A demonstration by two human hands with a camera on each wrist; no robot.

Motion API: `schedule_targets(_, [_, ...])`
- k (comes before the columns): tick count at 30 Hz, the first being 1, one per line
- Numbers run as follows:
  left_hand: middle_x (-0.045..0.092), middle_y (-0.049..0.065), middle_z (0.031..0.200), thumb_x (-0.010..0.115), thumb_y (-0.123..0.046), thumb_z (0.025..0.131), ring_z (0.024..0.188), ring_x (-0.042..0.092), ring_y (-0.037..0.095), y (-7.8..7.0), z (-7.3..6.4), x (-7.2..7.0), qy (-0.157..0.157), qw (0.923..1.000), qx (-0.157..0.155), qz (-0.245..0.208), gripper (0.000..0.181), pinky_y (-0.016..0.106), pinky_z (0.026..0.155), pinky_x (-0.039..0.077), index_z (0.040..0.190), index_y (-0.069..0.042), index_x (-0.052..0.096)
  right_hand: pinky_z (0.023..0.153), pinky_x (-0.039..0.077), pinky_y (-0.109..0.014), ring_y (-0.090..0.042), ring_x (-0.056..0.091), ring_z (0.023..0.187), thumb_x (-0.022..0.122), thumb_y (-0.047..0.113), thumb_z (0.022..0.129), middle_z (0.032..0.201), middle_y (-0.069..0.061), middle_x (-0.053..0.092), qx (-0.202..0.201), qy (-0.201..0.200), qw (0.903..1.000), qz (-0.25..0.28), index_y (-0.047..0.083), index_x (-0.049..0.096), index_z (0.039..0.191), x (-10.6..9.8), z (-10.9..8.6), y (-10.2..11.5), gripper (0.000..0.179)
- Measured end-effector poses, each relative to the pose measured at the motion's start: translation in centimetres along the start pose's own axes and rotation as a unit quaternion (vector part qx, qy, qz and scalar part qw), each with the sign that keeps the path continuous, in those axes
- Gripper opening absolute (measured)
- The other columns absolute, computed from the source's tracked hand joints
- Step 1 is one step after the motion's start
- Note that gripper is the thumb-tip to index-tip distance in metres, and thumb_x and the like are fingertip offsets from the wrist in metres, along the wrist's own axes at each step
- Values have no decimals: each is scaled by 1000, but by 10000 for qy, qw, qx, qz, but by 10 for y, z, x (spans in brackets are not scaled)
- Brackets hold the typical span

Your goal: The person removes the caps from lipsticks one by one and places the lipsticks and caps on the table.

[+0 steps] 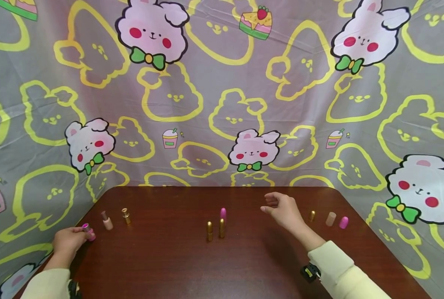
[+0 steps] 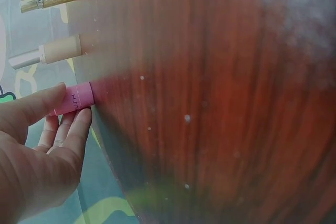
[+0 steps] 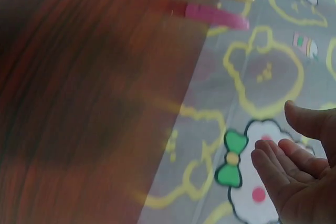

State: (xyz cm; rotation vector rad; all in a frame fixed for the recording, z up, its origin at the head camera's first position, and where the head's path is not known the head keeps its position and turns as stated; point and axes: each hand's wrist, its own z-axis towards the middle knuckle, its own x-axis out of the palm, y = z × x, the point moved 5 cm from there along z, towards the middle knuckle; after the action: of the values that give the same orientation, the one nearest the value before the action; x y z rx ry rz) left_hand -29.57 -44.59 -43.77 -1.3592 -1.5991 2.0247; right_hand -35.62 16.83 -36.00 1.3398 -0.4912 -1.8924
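At the table's left end my left hand (image 1: 68,243) pinches an uncapped pink lipstick (image 1: 89,232) between thumb and fingers. In the left wrist view the pink tube (image 2: 77,98) stands with its base at the tabletop. Beside it stand an uncapped beige lipstick (image 1: 107,221) and an uncapped gold lipstick (image 1: 126,216). My right hand (image 1: 284,211) is raised over the right half of the table, fingers loosely bent and holding nothing. Left of it, mid-table, are two closed gold lipsticks (image 1: 209,231) and a closed pink lipstick (image 1: 223,214), partly hidden behind one of them.
Toward the right edge stand a gold cap (image 1: 312,216), a beige cap (image 1: 330,219) and a pink cap (image 1: 343,222). The dark wooden table (image 1: 214,270) ends against a hanging cartoon-print cloth (image 1: 207,112) at the back and sides.
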Motion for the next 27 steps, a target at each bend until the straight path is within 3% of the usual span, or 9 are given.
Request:
schedule_targets(4, [64, 20, 70, 74, 6, 72, 70, 60, 33, 1, 1, 0, 35, 10000, 26, 6, 38, 38, 55, 51, 100, 25, 57, 78, 55, -41, -24, 68, 90, 80, 8, 79, 98, -8, 70, 21, 227, 9995, 202, 1, 69, 107, 22, -1, 10, 31])
schedule_targets(9, [64, 22, 71, 75, 3, 73, 68, 61, 31, 0, 1, 0, 64, 9998, 159, 111, 38, 42, 60, 53, 100, 23, 58, 78, 55, -40, -21, 68, 88, 81, 8, 78, 98, -9, 71, -12, 433, 9984, 374, 3, 70, 103, 43, -4, 20, 27])
schedule_targets(17, [60, 36, 94, 75, 0, 75, 86, 58, 45, 0, 1, -1, -57, 9994, 186, 274, 40, 39, 58, 52, 104, 21, 56, 75, 56, -37, -22, 68, 88, 80, 11, 80, 98, -11, 71, -334, 972, 9937, 441, 4, 71, 103, 69, -8, 30, 25])
schedule_targets(24, [62, 32, 86, 75, -3, 77, 89, 56, 48, 0, 0, 1, -90, 9991, 273, 307, 39, 50, 71, 48, 102, 20, 56, 73, 56, -37, -23, 68, 88, 79, 11, 82, 98, -12, 71, -546, 1391, 9870, 592, -1, 71, 103, 90, -9, 36, 26])
schedule_targets(27, [63, 30, 83, 74, -3, 76, 90, 56, 48, 0, -1, 2, -125, 9989, 324, 329, 39, 44, 66, 48, 103, 20, 57, 73, 56, -35, -21, 68, 85, 79, 10, 81, 94, -10, 71, -593, 1458, 9855, 629, -1, 71, 101, 97, -8, 37, 24])
